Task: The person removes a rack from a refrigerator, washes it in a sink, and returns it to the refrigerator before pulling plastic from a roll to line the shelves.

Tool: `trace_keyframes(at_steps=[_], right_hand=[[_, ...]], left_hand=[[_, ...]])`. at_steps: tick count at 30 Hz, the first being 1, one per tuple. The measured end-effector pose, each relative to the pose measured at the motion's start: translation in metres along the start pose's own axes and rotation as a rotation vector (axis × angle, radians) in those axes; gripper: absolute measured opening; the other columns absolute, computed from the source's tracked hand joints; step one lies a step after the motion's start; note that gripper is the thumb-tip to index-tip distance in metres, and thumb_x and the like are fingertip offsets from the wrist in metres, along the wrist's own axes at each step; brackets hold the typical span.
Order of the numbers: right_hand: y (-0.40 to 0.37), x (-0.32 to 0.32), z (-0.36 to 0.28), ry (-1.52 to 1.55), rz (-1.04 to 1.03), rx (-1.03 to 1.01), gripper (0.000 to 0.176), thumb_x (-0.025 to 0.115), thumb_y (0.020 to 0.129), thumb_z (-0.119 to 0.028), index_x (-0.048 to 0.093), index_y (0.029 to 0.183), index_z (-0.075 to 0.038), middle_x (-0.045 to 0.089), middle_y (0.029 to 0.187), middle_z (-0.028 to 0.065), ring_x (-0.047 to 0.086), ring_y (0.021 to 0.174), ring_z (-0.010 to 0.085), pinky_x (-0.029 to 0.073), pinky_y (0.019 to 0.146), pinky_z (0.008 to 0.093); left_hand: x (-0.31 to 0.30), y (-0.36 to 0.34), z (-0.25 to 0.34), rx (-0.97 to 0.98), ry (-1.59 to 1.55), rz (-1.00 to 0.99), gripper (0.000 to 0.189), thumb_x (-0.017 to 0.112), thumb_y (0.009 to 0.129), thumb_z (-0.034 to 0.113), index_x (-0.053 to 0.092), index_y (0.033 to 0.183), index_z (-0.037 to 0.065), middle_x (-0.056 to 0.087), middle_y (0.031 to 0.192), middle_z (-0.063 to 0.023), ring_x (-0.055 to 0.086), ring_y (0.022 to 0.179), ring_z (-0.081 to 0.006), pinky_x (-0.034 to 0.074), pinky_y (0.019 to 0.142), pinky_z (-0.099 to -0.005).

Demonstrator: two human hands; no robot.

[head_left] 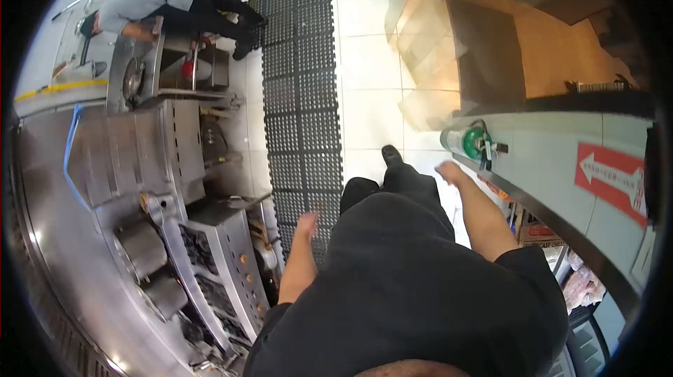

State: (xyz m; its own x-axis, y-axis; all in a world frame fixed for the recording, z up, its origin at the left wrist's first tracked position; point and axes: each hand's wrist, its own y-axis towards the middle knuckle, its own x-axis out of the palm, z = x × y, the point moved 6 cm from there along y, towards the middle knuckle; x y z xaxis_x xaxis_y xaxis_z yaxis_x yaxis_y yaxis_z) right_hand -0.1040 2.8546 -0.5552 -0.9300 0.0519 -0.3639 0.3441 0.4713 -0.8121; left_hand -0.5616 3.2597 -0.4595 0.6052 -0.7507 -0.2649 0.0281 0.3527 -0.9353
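My left hand hangs beside my body, above the edge of the black perforated floor mat. It is small and blurred, and its fingers are mostly hidden from above. On the other side, my right hand is held out over the white tiled floor, with its fingers partly extended. Nothing shows in it. Closest to that hand is a green and white fire extinguisher, which it does not touch. My black shoe is on the tiles ahead.
Along the left runs a stove with large metal pots behind it. Farther up, another person bends over a metal counter. A red arrow sign marks the right wall; shelves with boxes stand below it.
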Motion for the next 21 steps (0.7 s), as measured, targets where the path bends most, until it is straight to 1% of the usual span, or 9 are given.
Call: trace_keyframes(at_steps=[2, 3, 5, 10, 13, 14, 15, 20, 21], right_hand=[[0.055, -0.051, -0.08, -0.014, 0.227, -0.178, 0.041, 0.061, 0.092, -0.037, 0.069, 0.097, 0.003, 0.069, 0.079, 0.0179, 0.068, 0.071, 0.0315, 0.055, 0.067, 0.0453], [0.067, -0.086, -0.128, 0.14, 0.297, -0.176, 0.041, 0.062, 0.092, -0.037, 0.07, 0.099, 0.003, 0.07, 0.083, 0.0198, 0.069, 0.075, 0.034, 0.055, 0.073, 0.0461], [0.094, -0.142, -0.21, 0.126, 0.425, -0.233, 0.038, 0.063, 0.092, -0.035, 0.071, 0.103, 0.001, 0.072, 0.094, 0.0209, 0.07, 0.087, 0.0348, 0.054, 0.083, 0.0439], [0.186, -0.231, -0.319, 0.186, 0.508, -0.237, 0.039, 0.064, 0.094, -0.037, 0.071, 0.105, 0.0, 0.072, 0.093, 0.0159, 0.069, 0.084, 0.0273, 0.054, 0.076, 0.0392], [0.213, -0.247, -0.34, 0.387, 0.471, -0.026, 0.039, 0.064, 0.095, -0.037, 0.07, 0.107, -0.001, 0.069, 0.086, 0.0115, 0.065, 0.073, 0.0209, 0.053, 0.065, 0.0366], [0.219, -0.247, -0.341, 0.389, 0.425, 0.018, 0.044, 0.065, 0.092, -0.038, 0.07, 0.112, 0.001, 0.072, 0.108, 0.0219, 0.069, 0.102, 0.0338, 0.053, 0.091, 0.0425], [0.216, -0.246, -0.347, 0.494, 0.401, 0.097, 0.045, 0.065, 0.092, -0.039, 0.07, 0.112, 0.001, 0.072, 0.107, 0.0224, 0.069, 0.102, 0.0343, 0.053, 0.091, 0.0428], [0.242, -0.224, -0.322, 0.302, 0.196, 0.108, 0.045, 0.065, 0.092, -0.041, 0.071, 0.111, -0.001, 0.072, 0.106, 0.0204, 0.069, 0.096, 0.0351, 0.054, 0.088, 0.0451], [0.219, -0.231, -0.332, 0.783, 0.162, 0.326, 0.048, 0.065, 0.093, -0.041, 0.066, 0.123, -0.003, 0.068, 0.117, 0.0187, 0.066, 0.101, 0.0334, 0.054, 0.087, 0.0495]], left_hand=[[-0.034, -0.026, -0.011, -0.105, 0.185, 0.174, 0.022, 0.053, 0.102, 0.029, 0.063, 0.099, 0.011, 0.059, 0.078, -0.0039, 0.059, 0.066, -0.0208, 0.052, 0.06, -0.0426], [-0.055, 0.019, -0.05, 0.106, 0.467, 0.063, 0.023, 0.054, 0.101, 0.031, 0.063, 0.098, 0.011, 0.059, 0.078, -0.0048, 0.058, 0.065, -0.0208, 0.051, 0.058, -0.0412], [-0.046, -0.026, 0.011, 0.631, 1.056, 0.041, 0.025, 0.056, 0.098, 0.035, 0.062, 0.096, 0.011, 0.058, 0.078, -0.0065, 0.057, 0.063, -0.0209, 0.05, 0.053, -0.0384], [-0.11, 0.093, 0.067, 0.196, 0.713, -0.041, 0.025, 0.057, 0.097, 0.035, 0.062, 0.1, 0.011, 0.059, 0.08, -0.0069, 0.056, 0.062, -0.0207, 0.049, 0.052, -0.0381], [-0.144, 0.149, 0.193, 0.071, 0.308, -0.066, 0.025, 0.058, 0.097, 0.036, 0.062, 0.102, 0.011, 0.06, 0.081, -0.0072, 0.056, 0.062, -0.0206, 0.048, 0.051, -0.0379], [-0.155, 0.173, 0.244, 0.023, 0.107, -0.086, 0.026, 0.058, 0.097, 0.036, 0.062, 0.103, 0.011, 0.06, 0.081, -0.0073, 0.055, 0.062, -0.0206, 0.048, 0.051, -0.0379], [-0.17, 0.202, 0.301, -0.007, -0.071, -0.109, 0.026, 0.058, 0.097, 0.036, 0.062, 0.104, 0.011, 0.06, 0.082, -0.0074, 0.055, 0.061, -0.0206, 0.048, 0.051, -0.0378], [-0.214, 0.225, 0.691, 0.322, 0.139, 0.027, 0.032, 0.062, 0.099, 0.036, 0.061, 0.12, 0.012, 0.063, 0.104, -0.0013, 0.06, 0.089, -0.0179, 0.052, 0.067, -0.0376], [-0.206, 0.221, 0.758, 0.377, 0.142, 0.056, 0.032, 0.061, 0.099, 0.036, 0.061, 0.121, 0.013, 0.062, 0.104, -0.0012, 0.061, 0.09, -0.0177, 0.052, 0.069, -0.0376]])
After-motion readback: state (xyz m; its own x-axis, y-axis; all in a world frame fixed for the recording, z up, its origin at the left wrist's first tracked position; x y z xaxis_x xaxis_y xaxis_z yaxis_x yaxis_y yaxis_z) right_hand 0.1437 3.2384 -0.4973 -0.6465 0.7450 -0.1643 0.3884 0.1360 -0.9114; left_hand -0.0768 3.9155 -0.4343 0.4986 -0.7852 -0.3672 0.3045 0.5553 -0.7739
